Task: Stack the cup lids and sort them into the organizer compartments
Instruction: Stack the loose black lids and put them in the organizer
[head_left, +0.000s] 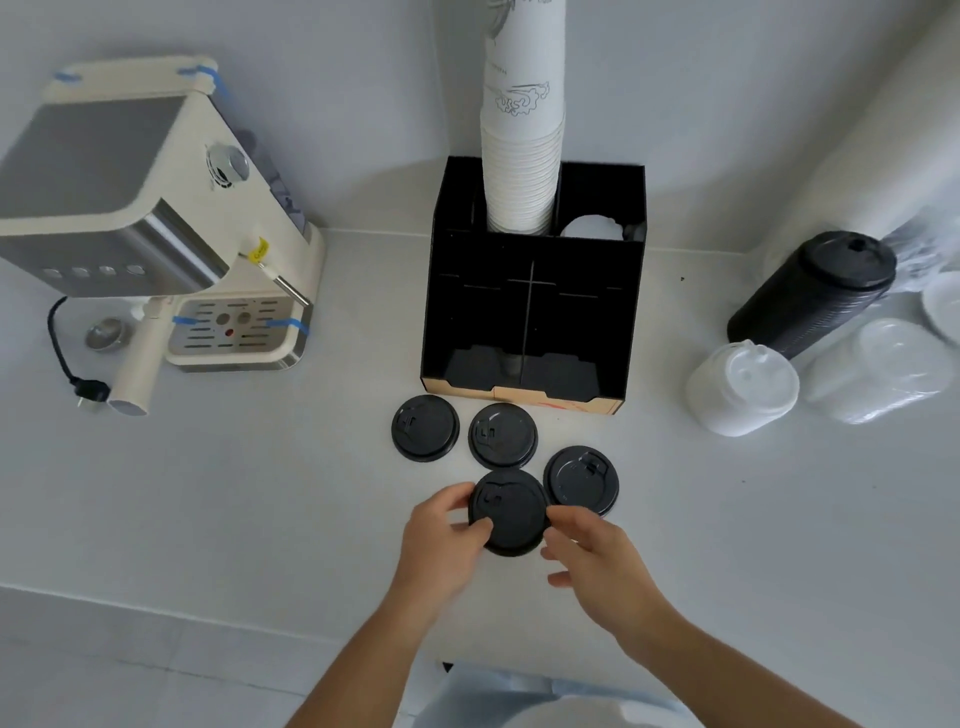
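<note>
Several black cup lids lie on the white counter in front of a black organizer. One lid sits at the left, one beside it, one at the right. Nearest me is a fourth lid. My left hand grips its left edge with thumb and fingers. My right hand pinches its right edge. The organizer's front compartments look empty; a tall stack of white paper cups stands in its back left compartment, and something white lies in the back right one.
A cream espresso machine stands at the left with a loose portafilter and plug. At the right lie a sleeve of black lids, a stack of white lids and clear lids. The counter's front edge runs below my forearms.
</note>
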